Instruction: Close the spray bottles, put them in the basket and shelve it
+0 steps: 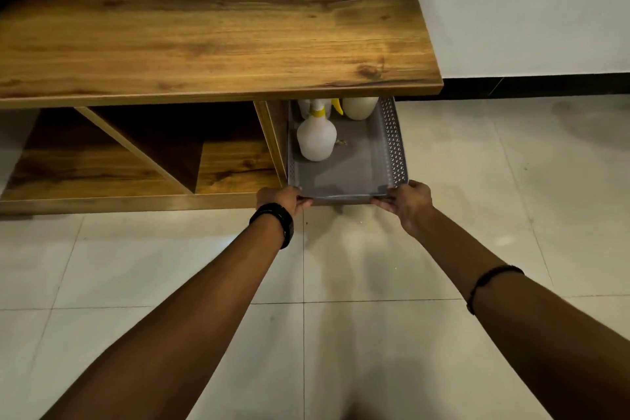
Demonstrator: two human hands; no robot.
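A grey perforated basket [395, 143] sits partly inside the rightmost lower compartment of a wooden table, its near end sticking out over the floor. Inside stand white spray bottles with yellow-and-white trigger heads: one [316, 140] near the left wall, another [359, 107] at the back right, and a third [304, 107] mostly hidden under the tabletop. My left hand [281, 198] grips the basket's near left corner. My right hand [410, 201] grips the near right corner.
The wooden tabletop [211, 20] overhangs the shelf compartments. Open wooden compartments [153, 150] lie to the left of the basket. Pale floor tiles [341, 283] stretch beneath my arms. A white wall with a dark skirting [531, 85] stands at the right.
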